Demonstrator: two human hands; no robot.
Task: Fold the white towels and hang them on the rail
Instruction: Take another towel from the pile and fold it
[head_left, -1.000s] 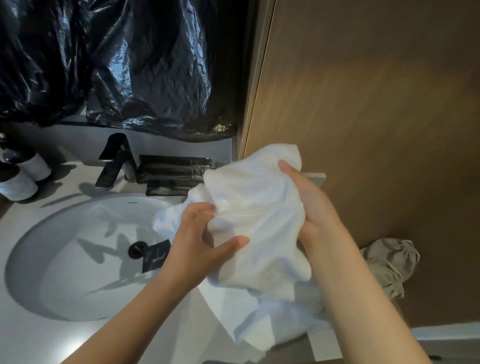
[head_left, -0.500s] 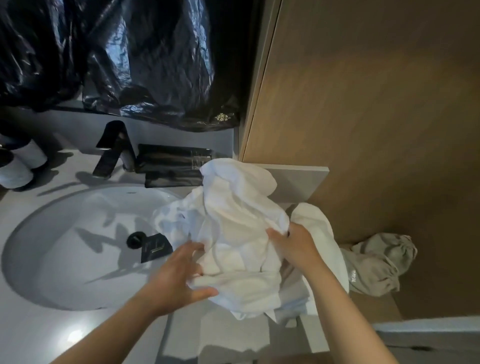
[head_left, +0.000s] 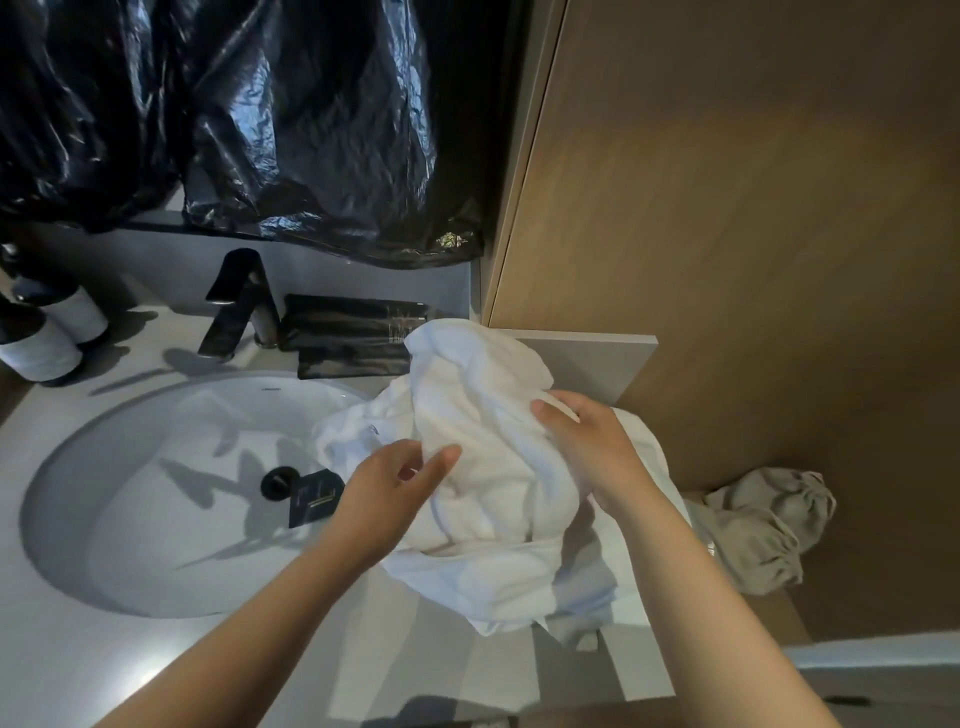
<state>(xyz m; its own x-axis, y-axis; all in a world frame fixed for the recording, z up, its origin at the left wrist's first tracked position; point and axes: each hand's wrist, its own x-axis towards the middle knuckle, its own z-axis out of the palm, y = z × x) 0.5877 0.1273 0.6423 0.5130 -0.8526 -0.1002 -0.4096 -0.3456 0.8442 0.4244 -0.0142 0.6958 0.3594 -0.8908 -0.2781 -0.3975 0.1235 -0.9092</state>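
The white towel lies as a crumpled bundle on the right part of the bench. Its left edge hangs over the rim of the washbasin, and its lower folds are spread towards the bench's front edge.

It is held from both sides. The left grip is set against the bundle's left flank, where a fold is pinched between the extended thumb and the curled fingers. The right grip is clenched on the bundle's upper right: the thumb is pressed on the near face and the fingers are wrapped over the cloth behind it. Most of the towel lies between the two grips and below them, and a peak of cloth stands above them towards the black faucet.

A black card lies in the basin beside the drain, just left of the towel. A beige cloth is bunched against the wooden wall, off the bench's right end.

Compared with half a second ago, the left grip is placed higher and further right; then it lay spread and relaxed at the bundle's lower left edge, and now cloth is caught in it. The right grip is also seen slightly higher on the bundle. The towel itself is found in much the same place.
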